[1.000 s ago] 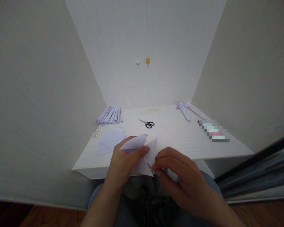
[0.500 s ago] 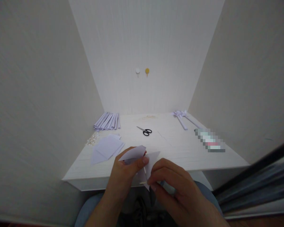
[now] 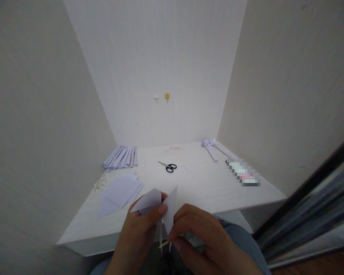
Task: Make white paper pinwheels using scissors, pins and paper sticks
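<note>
My left hand [image 3: 137, 236] pinches a folded piece of pale lilac paper [image 3: 157, 204] between thumb and fingers, just in front of the near edge of the white table [image 3: 206, 187]. My right hand [image 3: 200, 238] is closed beside it, its fingertips gripping the paper's lower point together with a thin wooden stick [image 3: 164, 244] that pokes out to the left. Both hands hover over my lap.
On the table lie a stack of lilac paper sheets [image 3: 120, 191], a bundle of rolled paper tubes [image 3: 120, 157], small white beads [image 3: 101, 184], black scissors [image 3: 168, 166], finished paper pieces [image 3: 210, 147] and a blurred packet [image 3: 243, 173]. Two small hooks [image 3: 161, 97] hang on the back wall.
The view has tilted up and to the right, so table and hands sit lower and more to the left in the frame. The hands keep their hold; the paper's flaps stand closer together.
</note>
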Action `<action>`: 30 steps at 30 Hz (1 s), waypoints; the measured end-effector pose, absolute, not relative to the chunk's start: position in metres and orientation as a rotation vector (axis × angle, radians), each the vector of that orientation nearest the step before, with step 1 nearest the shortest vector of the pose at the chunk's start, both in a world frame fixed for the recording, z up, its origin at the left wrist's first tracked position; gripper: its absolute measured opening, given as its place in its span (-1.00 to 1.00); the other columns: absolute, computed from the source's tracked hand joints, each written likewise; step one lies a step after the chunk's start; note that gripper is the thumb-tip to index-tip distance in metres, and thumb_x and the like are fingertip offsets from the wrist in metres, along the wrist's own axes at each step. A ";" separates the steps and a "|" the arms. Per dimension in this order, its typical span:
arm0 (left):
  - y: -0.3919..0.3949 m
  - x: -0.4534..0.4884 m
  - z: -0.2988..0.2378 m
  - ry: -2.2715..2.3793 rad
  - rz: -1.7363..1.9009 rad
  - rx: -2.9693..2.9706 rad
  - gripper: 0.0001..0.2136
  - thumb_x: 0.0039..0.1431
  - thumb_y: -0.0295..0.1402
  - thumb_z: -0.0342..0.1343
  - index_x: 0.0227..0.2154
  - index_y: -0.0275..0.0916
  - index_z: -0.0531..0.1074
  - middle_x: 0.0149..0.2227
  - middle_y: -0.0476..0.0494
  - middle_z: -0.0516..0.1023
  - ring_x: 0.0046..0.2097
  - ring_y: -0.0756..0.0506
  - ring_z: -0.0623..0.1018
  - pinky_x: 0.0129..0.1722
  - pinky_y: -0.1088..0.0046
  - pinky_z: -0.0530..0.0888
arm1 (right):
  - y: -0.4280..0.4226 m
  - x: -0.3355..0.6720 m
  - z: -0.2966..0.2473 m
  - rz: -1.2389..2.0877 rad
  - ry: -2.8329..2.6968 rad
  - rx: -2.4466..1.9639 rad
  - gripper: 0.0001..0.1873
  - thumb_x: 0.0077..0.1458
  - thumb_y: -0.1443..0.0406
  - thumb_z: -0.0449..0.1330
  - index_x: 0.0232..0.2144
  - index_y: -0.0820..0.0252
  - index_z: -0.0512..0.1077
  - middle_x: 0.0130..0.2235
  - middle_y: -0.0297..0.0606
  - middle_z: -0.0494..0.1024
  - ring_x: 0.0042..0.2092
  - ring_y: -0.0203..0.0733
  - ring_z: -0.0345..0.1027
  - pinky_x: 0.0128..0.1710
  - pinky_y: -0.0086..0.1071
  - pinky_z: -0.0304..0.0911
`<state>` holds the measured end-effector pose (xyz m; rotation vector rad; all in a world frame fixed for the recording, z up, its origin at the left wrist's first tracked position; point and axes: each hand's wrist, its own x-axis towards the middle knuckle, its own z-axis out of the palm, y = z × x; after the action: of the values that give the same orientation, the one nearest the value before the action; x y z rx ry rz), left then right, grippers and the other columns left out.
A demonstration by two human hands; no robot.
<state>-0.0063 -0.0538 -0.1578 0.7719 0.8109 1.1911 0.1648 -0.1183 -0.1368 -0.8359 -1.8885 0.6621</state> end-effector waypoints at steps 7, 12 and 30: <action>-0.045 -0.007 -0.168 0.922 1.164 1.054 -0.65 -0.17 -0.25 0.53 -0.30 -0.27 0.64 -0.41 -0.07 0.63 -0.34 -0.08 0.56 -0.35 0.46 0.46 | -0.115 0.170 -0.131 0.670 -1.863 -0.868 -0.67 0.07 0.62 0.17 -0.25 0.12 0.50 -0.21 -0.34 0.53 -0.15 -0.29 0.41 -0.11 -0.46 0.28; -0.051 0.006 -0.166 0.842 1.114 0.860 -0.66 -0.21 -0.18 0.53 -0.41 -0.29 0.63 -0.47 -0.05 0.58 -0.39 -0.06 0.52 -0.39 0.48 0.46 | -0.116 0.173 -0.140 0.830 -1.780 -0.865 -0.66 0.06 0.62 0.14 -0.29 0.10 0.49 -0.23 -0.37 0.51 -0.16 -0.29 0.40 -0.12 -0.43 0.26; -0.070 -0.004 -0.119 1.012 1.183 1.343 -0.78 0.00 -0.20 0.38 -0.41 -0.27 0.61 -0.47 -0.04 0.57 -0.39 -0.08 0.51 -0.42 0.48 0.42 | -0.119 0.156 -0.128 1.089 -1.192 -0.936 -0.96 0.12 0.31 0.29 -0.37 0.12 0.56 -0.39 -0.37 0.51 -0.32 -0.27 0.34 -0.30 -0.40 0.20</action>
<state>-0.0037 -0.0703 -0.1192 1.3429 1.0121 1.1826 0.1564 -0.1189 -0.1283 -0.9355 -1.1923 1.0888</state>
